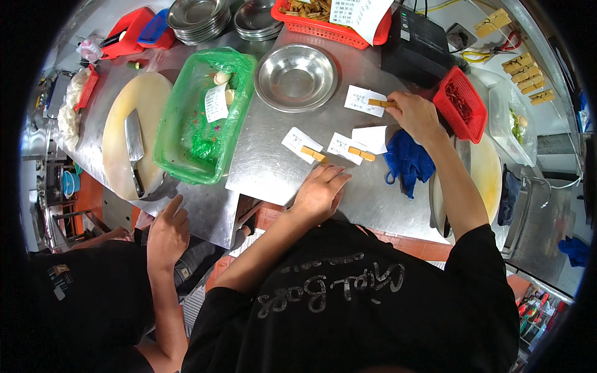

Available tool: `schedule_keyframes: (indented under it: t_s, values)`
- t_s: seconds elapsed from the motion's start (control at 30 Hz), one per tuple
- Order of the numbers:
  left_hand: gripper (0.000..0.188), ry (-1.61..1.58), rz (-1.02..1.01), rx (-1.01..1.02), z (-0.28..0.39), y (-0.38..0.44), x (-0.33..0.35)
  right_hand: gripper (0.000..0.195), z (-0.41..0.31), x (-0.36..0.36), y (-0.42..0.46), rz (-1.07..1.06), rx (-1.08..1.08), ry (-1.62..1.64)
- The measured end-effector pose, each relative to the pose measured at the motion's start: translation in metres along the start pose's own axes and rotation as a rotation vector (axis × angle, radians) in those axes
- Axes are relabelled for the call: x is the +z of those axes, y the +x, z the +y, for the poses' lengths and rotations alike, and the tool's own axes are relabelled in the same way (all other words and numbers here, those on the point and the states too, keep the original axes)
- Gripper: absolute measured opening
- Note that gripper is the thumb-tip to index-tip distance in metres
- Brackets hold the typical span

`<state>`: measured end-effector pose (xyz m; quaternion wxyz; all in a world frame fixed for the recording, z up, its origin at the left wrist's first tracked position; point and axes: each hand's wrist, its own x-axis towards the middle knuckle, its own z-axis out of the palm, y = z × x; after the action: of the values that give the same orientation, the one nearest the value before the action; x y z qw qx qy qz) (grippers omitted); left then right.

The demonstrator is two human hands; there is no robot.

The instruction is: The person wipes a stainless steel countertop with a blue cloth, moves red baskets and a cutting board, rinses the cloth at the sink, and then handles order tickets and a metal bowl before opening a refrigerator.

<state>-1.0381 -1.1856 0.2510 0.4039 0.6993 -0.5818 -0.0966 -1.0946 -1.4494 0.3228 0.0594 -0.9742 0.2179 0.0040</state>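
Note:
My right hand [415, 116] pinches the end of a wooden clothespin [378, 103], which lies over a printed paper slip [357, 99] on the steel table. My left hand [319, 192] hovers at or rests on the table's near edge, its fingers loosely bent and no object visible in them. Just beyond its fingertips is a second clothespin [314, 154] on another slip [298, 141]. To the right of that, a third clothespin [361, 154] sits on a slip [342, 145], beside a blank-looking piece of white paper [371, 136]. The left palm's underside is hidden.
Behind the slips stands a steel dish [296, 77]. A green-lined bin [161, 140] and a cleaver [134, 137] on a round board [114, 121] are leftward, near a co-worker's hand [169, 233]. Rightward are a blue cloth [410, 156], red basket [473, 123] and black printer-like device [415, 44].

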Motion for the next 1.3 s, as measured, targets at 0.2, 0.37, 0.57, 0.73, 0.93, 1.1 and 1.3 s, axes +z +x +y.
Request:
schedule_keyframes:
  t_s: [0.2, 0.37, 0.57, 0.73, 0.93, 1.1, 1.3]
  values:
    - [0.027, -0.067, 0.099, -0.032, 0.009, -0.019, -0.01, 0.025, -0.081, -0.015, 0.003, -0.156, -0.2, 0.414]
    - [0.027, -0.061, 0.094, -0.076, 0.011, -0.033, -0.01, 0.021, -0.172, -0.017, 0.006, -0.352, -0.468, 0.296]
    - [0.023, -0.136, 0.166, -0.121, 0.014, -0.044, -0.016, 0.019, -0.234, -0.007, 0.006, -0.306, -0.663, 0.23]
    - [0.02, -0.099, 0.126, -0.165, 0.009, -0.057, -0.013, 0.017, -0.258, -0.003, 0.008, -0.304, -0.732, 0.204]
    - [0.013, -0.104, 0.177, -0.138, -0.001, -0.061, -0.01, 0.025, -0.274, 0.013, -0.002, -0.346, -0.723, 0.483]
    - [0.011, 0.007, 0.06, -0.052, 0.007, -0.037, -0.03, 0.032, -0.24, -0.021, -0.009, -0.335, -0.573, 0.77]
    - [0.017, -0.135, -0.059, -0.119, -0.009, -0.004, -0.034, 0.027, -0.051, 0.001, -0.073, -0.165, 0.096, 1.413]
